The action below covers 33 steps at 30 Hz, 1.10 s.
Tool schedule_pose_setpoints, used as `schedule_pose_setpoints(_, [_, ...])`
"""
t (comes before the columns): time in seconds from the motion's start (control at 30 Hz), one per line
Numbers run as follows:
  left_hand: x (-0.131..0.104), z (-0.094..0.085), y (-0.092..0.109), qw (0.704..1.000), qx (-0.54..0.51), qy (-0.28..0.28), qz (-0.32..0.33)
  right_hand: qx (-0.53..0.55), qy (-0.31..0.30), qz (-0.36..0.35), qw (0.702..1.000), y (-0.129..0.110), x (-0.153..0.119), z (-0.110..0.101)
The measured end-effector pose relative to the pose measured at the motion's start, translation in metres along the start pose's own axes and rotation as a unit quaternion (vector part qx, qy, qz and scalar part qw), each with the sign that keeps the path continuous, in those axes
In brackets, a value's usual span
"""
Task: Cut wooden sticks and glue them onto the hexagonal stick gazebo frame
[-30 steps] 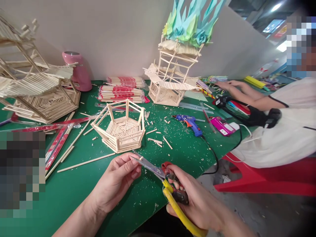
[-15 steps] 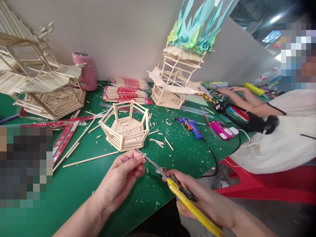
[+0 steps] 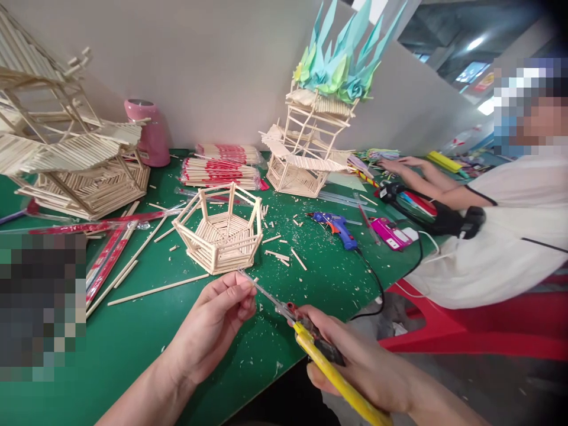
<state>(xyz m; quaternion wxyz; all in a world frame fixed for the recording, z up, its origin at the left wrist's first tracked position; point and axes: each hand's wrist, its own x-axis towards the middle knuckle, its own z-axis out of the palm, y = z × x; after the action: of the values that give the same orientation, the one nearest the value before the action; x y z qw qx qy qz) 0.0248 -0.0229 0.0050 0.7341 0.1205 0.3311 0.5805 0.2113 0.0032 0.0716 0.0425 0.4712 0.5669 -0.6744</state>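
1. At far left, one stick model (image 3: 73, 152) stands on the green table (image 3: 306, 284). It has its floor, posts, slatted roof and upper level, so it looks much advanced.
2. Long loose sticks (image 3: 158, 290) lie in front of it, uncut as far as I can judge.
3. The left hand (image 3: 206, 331) has its fingers closed in a pinch on a small stick piece (image 3: 256, 280); only a short end is seen.
4. Just beyond this hand is the open hexagonal frame (image 3: 213, 259). Its floor, posts and upper ring are in place; it has no roof and no second level. I judge it is at an early stage.
5. Short cut pieces (image 3: 277, 255) are scattered beside the frame.
6. Farther back, another stick model (image 3: 308, 161) carries roofing and folded paper on top.
7. The right hand (image 3: 359, 361) grips the scissors (image 3: 313, 348), with the blades reaching to the left fingertips. Whether the cut is finished, I cannot tell.
8. The blue glue gun (image 3: 338, 225) lies on the table, held by nobody.
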Motion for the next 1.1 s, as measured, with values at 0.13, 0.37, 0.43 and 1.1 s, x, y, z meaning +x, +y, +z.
schedule_pose_setpoints(0.13, [0.001, -0.001, 0.000, 1.000, 0.004, -0.001, -0.002, -0.059, 0.029, 0.004, 0.998, 0.001, 0.001, 0.002])
schedule_pose_setpoints(0.37, [0.001, 0.000, 0.003, 0.999, 0.034, -0.005, 0.012, -0.096, 0.086, -0.031, 0.991, 0.014, 0.004, 0.000])
schedule_pose_setpoints(0.43, [0.001, -0.001, 0.005, 0.998, 0.048, -0.011, 0.027, -0.053, 0.080, -0.033, 0.995, 0.020, 0.004, -0.002])
schedule_pose_setpoints(1.1, [0.002, -0.014, 0.011, 0.980, 0.124, -0.147, 0.052, 0.045, -0.058, -0.068, 0.995, 0.030, -0.002, 0.006])
